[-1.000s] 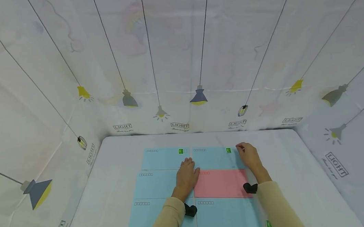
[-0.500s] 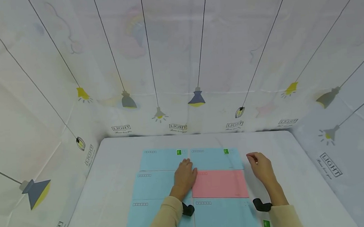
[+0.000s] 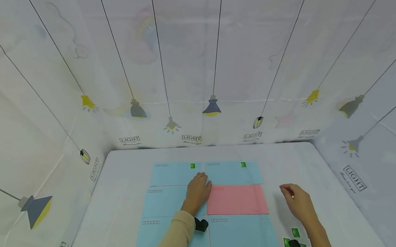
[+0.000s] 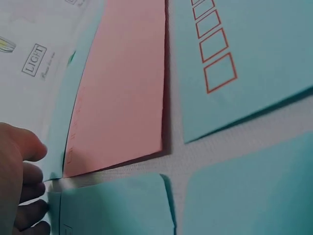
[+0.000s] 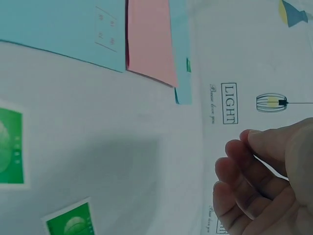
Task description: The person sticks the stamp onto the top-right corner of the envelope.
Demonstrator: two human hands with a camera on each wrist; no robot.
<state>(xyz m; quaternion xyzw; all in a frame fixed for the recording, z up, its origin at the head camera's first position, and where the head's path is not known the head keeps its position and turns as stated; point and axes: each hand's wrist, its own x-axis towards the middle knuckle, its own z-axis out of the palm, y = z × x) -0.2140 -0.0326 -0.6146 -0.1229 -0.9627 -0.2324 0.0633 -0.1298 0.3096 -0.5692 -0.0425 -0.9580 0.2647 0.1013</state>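
Blue envelopes lie in two columns on the white table, with a pink envelope (image 3: 237, 199) in the middle of the right column. My left hand (image 3: 197, 190) rests where the middle-left blue envelope (image 3: 165, 200) meets the pink one, fingertips at the lower edge of the upper row. Green stamps sit on the top-left envelope (image 3: 170, 177) and the top-right envelope (image 3: 229, 176). Right of the envelopes, my right hand (image 3: 299, 202) hovers over the table, fingers loosely bent, thumb close to the index fingertip, nothing visible between. Loose green stamps (image 3: 295, 232) lie below it, partly hidden by the wrist strap.
Bottom-left (image 3: 160, 239) and bottom-right (image 3: 242, 235) blue envelopes lie nearest the body, the left one partly under my sleeve. White cloth walls (image 3: 188, 64) printed with hanging lamps enclose the table (image 3: 126, 172) at the back and sides.
My right hand has moved away from the top-right envelope, rightward and back toward the body, to above the loose stamps. My left hand stays in place on the envelopes.
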